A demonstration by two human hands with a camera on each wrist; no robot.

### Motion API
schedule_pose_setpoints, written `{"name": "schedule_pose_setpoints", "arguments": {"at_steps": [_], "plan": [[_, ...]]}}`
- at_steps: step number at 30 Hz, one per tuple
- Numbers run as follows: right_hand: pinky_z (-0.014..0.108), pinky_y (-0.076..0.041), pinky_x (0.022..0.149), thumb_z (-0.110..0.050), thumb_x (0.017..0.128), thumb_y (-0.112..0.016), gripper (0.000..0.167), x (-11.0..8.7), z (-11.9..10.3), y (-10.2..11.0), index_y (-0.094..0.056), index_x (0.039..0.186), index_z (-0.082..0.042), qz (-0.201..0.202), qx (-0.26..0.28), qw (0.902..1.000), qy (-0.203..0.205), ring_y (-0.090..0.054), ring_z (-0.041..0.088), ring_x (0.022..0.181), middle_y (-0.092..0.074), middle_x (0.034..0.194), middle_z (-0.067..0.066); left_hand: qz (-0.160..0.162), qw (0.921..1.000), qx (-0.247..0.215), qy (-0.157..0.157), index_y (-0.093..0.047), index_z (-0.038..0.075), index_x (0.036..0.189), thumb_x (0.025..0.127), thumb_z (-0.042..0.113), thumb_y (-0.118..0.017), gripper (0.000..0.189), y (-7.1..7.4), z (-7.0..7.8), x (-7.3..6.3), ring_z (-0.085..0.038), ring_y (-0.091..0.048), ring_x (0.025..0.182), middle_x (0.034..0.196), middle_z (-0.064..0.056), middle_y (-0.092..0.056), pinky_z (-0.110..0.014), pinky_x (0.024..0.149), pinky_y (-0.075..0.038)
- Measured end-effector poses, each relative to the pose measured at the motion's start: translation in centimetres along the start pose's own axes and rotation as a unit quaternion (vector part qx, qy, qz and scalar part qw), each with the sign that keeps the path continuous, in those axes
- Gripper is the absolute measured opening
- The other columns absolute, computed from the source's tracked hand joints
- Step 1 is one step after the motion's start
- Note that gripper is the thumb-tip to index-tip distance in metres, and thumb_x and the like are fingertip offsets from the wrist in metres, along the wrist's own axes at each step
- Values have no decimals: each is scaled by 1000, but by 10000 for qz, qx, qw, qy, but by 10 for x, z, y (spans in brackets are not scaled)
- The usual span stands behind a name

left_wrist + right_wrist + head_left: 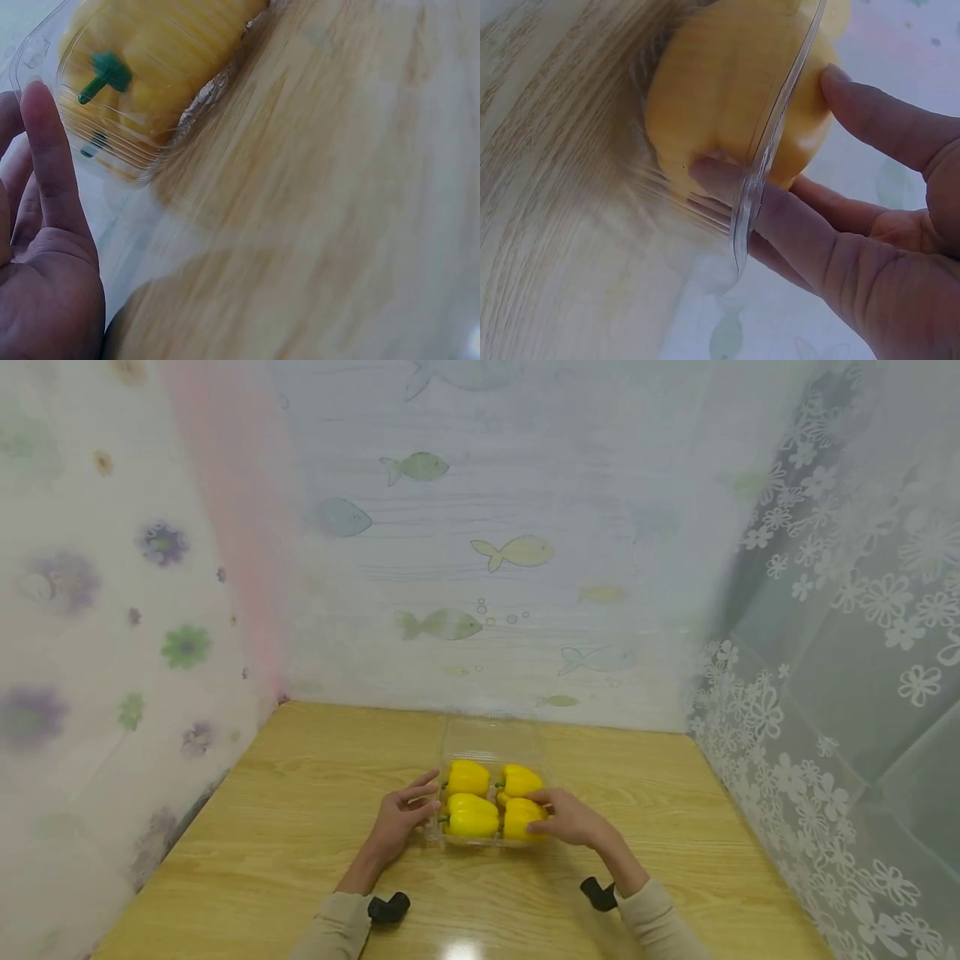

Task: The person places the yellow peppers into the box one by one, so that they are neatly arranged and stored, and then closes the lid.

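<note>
A clear plastic clamshell box [493,842], its lid [491,742] raised at the back, holds several yellow bell peppers with green stems. My right hand [573,820] reaches over the box's right side and grips the front right bell pepper [521,821]. In the right wrist view, thumb and fingers lie around that pepper [712,97], one fingertip showing through the clear wall. My left hand [399,823] is at the box's left side, its fingers extended. One straight finger [51,142] touches the clear rim in the left wrist view, beside a green pepper stem [105,75].
The box stands on a light wood-grain table [315,777]. Behind it hangs a pale curtain [480,668] printed with fish, with flowered sheets [120,635] to the left and right. Black devices [388,908] sit at both wrists.
</note>
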State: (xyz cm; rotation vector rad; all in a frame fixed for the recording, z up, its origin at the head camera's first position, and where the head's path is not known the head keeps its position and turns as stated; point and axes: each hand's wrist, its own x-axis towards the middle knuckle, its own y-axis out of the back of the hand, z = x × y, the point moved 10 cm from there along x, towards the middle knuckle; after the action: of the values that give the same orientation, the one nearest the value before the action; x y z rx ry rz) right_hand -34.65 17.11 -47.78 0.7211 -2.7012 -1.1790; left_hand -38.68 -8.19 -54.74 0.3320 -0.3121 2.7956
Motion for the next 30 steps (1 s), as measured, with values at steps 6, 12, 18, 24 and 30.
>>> {"name": "schedule_pose_setpoints", "arguments": {"at_steps": [6, 12, 18, 24, 30], "plan": [[59, -47, 103, -15, 96, -72, 55, 0, 0, 2, -53, 140, 11, -27, 244, 9997, 74, -51, 51, 129, -54, 142, 30, -26, 10000, 5, 7, -58, -16, 132, 96, 6, -70, 44, 0, 0, 2, -5, -68, 100, 160, -18, -39, -18, 65, -55], [60, -45, 105, -16, 95, -73, 54, 0, 0, 5, -55, 140, 7, 68, 498, 9986, 141, -49, 50, 132, -55, 143, 27, -36, 10000, 19, -32, -57, -17, 132, 96, 5, -69, 44, 0, 1, 2, -5, -69, 99, 160, -20, -38, -19, 65, -55], [62, -40, 108, -14, 95, -72, 51, 0, -4, 4, -57, 140, 5, 100, 454, 9986, 241, -48, 49, 134, -55, 144, 26, -23, 10000, 31, -22, -58, -16, 132, 97, 5, -69, 43, 1, 0, 1, -5, -69, 99, 160, -19, -39, -19, 65, -55], [62, -45, 104, -14, 96, -72, 49, -3, -10, 5, -58, 139, 5, 129, 277, 9988, 370, -50, 52, 130, -57, 142, 25, -12, 10000, 45, -80, -57, -18, 132, 97, 3, -68, 42, 2, -1, 0, -5, -69, 99, 159, -22, -38, -19, 64, -54], [56, -53, 97, -16, 98, -70, 42, -9, -11, 11, -62, 134, 5, 253, 224, 9984, 455, -54, 53, 125, -60, 137, 26, -4, 10000, -6, -23, -57, -17, 132, 96, 4, -69, 43, 1, 0, 0, -5, -69, 97, 160, -20, -39, -18, 63, -54]]}}
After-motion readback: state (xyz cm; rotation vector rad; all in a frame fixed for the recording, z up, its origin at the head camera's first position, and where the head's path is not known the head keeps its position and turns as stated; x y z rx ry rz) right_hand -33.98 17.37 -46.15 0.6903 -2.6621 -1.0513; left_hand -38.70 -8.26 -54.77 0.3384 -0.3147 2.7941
